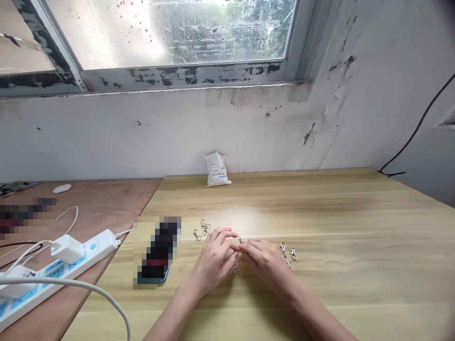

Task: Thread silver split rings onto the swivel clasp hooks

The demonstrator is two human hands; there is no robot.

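Your left hand (213, 255) and your right hand (265, 260) are curved and very near to each other above the pale wooden table (320, 208), and their fingers meet in the middle. Just at this meeting place, a tiny shiny silver metal piece (241, 240) sticks up from between your fingers. It seems to be a part of a clasp, but it is too small to be sure. I cannot tell which hand pinches it, or if the grip is firm, because your fingers cover most of it.

Directly below your hands, a small group of silver metal split rings (233, 270) lies on the table, touching the edge of your right hand. Beside your right hand are silver swivel lobster clasps (288, 254), lying loosely in a short row. Beyond your left hand are a tangled bunch of silver clasps with rings (204, 227) and one single silver clasp (196, 234), near to each other.

To the left of your left hand lies a dark object hidden by pixel blur (159, 251). Farther away, a small white plastic packet with a printed label (217, 170) leans on the white stained wall (177, 135). On the lower reddish-brown plywood table (106, 203) at left lies a long white power strip with blue sockets (85, 260), and a white plug adapter (67, 248) is pushed into it. Above the wall is a window with dirty glass (177, 33).
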